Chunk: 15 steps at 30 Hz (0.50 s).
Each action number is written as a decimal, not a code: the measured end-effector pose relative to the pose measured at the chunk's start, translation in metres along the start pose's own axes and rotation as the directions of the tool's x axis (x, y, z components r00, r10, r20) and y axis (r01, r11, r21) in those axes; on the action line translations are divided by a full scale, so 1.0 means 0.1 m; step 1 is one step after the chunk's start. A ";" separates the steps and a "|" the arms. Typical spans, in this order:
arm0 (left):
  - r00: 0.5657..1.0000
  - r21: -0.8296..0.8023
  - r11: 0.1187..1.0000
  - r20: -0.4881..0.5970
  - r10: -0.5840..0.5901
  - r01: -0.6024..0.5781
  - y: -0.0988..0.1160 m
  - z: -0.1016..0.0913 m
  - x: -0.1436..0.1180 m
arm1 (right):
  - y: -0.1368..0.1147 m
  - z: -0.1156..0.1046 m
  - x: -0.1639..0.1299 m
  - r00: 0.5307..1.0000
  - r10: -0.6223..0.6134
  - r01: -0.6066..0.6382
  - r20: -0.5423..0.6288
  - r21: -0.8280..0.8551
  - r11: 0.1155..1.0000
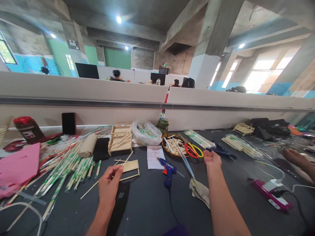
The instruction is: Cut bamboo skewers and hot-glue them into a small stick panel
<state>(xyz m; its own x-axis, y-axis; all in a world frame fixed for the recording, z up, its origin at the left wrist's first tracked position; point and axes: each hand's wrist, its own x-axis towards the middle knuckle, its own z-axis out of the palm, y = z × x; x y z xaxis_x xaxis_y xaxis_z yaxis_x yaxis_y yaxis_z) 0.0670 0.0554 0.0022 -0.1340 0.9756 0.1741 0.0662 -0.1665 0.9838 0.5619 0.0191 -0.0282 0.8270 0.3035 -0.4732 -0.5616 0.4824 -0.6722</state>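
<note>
Thumb and fingers of my left hand (110,180) are pinched on a thin wooden stick (128,157) that slants up and to the right. Just beyond that hand lies a small flat panel of joined sticks (131,166) with an open stick frame at its near side. My right hand (212,159) is further right, its fingers curled beside the red and yellow scissors (194,150) and dark-handled pliers (225,154). What those fingers hold, if anything, is hidden. Between my hands a blue glue gun (168,175) lies on the dark table.
A stick tray model (120,139), a plastic bag (147,132) and a basket of stick pieces (174,144) stand behind. Wrapped chopsticks (56,167) spread at left. A cloth (200,193) lies by my right forearm. A purple power strip (270,195) and another person's hand (292,155) are at right.
</note>
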 end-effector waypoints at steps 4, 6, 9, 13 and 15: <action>1.000 0.074 0.997 0.010 -0.020 0.019 0.00 0.03 -0.02 | -0.09 0.02 0.38 0.995 0.102 -0.102 0.007 -0.007 0.995; 1.000 0.117 0.993 0.029 -0.010 0.006 0.00 0.04 -0.02 | -0.13 0.02 0.54 0.990 0.137 -0.137 0.018 0.006 0.991; 0.998 0.187 0.982 0.054 -0.008 -0.002 -0.01 0.06 -0.01 | -0.14 0.03 0.71 0.985 0.170 -0.171 0.039 0.039 0.984; 0.999 0.240 0.971 0.039 -0.027 0.017 -0.03 0.06 0.02 | -0.12 0.06 0.83 0.979 0.191 -0.197 0.067 0.101 0.975; 0.999 0.255 0.966 0.025 -0.039 0.031 -0.04 0.06 0.03 | -0.13 0.08 0.86 0.977 0.196 -0.206 0.084 0.125 0.971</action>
<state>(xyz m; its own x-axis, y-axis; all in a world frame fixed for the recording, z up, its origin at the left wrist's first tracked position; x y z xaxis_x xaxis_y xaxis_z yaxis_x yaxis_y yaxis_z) 0.0727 0.0604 -0.0016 -0.1117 0.9845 0.1349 0.3119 -0.0941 0.9454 0.6406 0.0452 -0.0554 0.6996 0.4607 -0.5462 -0.7124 0.5085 -0.4836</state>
